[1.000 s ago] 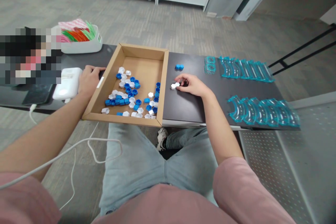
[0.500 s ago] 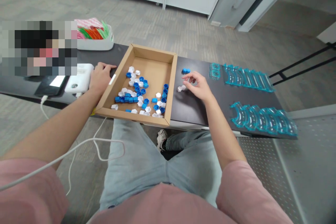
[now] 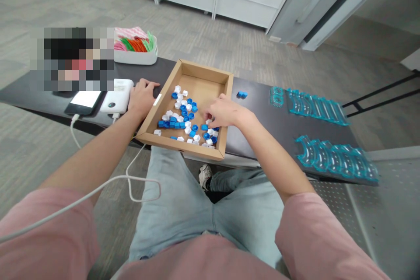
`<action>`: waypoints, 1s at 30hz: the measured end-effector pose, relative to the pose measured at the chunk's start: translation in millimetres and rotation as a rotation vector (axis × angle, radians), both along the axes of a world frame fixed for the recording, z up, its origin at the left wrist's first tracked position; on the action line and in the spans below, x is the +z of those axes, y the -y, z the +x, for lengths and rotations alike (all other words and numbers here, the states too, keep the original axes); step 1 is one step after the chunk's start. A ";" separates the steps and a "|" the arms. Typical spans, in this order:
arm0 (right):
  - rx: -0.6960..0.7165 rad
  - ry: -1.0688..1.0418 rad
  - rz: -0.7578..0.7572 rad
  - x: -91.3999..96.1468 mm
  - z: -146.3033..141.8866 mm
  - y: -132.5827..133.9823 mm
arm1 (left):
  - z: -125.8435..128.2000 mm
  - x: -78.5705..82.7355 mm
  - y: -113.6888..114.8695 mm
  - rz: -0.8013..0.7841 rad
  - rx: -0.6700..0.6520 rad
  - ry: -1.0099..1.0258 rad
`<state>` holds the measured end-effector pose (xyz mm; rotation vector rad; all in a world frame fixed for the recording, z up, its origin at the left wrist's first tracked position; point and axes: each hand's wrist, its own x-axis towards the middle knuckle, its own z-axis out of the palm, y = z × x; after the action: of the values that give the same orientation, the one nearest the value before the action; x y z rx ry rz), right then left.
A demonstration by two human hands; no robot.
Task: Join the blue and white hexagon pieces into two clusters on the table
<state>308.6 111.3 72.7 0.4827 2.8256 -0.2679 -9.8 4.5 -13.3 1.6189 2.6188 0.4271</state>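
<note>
So the little hex pieces [image 3: 191, 116] are glossy plastic, some plain white, some a strong mid-to-dark blue. Plenty have a hollow end facing up, so you get a neat six-sided rim with a shadowy inside; others lie on their sides and just look like small blocks. They're inside the cardboard tray [image 3: 228, 92]: a loose scatter left of the right hand's [image 3: 223, 112] fingers, with a blue row in it, plus a tighter blue-and-white bunch just on the body side of those fingers. The right fingers are curled and pointing down into the tray, right by a white bit and a blue one, but I can't tell if they're pinching anything. One blue clump [image 3: 242, 95] sits outside, on the worktop [image 3: 244, 133], off to the right of those fingertips. The left hand [image 3: 141, 97] rests beside the tray, fingers loosely bent, gripping nothing I can see, with a white device [image 3: 117, 96] just left of them.
</note>
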 end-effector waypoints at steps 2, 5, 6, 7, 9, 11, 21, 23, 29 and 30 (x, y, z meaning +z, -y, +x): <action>-0.011 -0.004 0.001 -0.8 1.0 3.2 | -0.9 -0.8 -0.2 -0.004 -0.004 -0.001; -0.031 0.005 -0.007 -1.9 1.6 8.5 | -1.3 0.3 -0.3 0.004 -0.003 0.013; -0.029 -0.010 -0.022 -1.6 1.9 9.0 | -1.1 1.2 -0.2 0.006 -0.002 0.019; -0.025 -0.048 -0.042 -0.9 3.0 8.0 | -0.7 2.3 0.0 0.004 -0.001 0.025; -0.024 -0.208 -0.081 1.3 10.2 0.5 | 0.6 4.9 0.9 -0.008 -0.001 0.032; -0.046 -0.425 -0.116 2.1 27.6 -14.0 | 2.1 7.4 2.4 -0.025 -0.006 0.034; -0.595 -0.993 -0.274 -77.5 178.3 -46.5 | 5.3 13.1 3.6 -0.069 -0.006 0.034; -0.597 -0.948 -0.312 -92.2 185.9 -37.7 | 4.6 13.4 3.1 -0.072 -0.009 0.026; -0.492 -0.794 -0.357 -100.4 174.5 -25.7 | 2.8 12.9 2.1 -0.088 0.023 -0.002; -0.469 -0.795 -0.352 -99.8 173.2 -26.0 | 2.3 12.7 1.9 -0.088 0.025 -0.003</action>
<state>481.8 137.3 -27.1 1.1582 3.2120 -1.2734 -7.5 2.6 -0.7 1.5629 2.6229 0.3063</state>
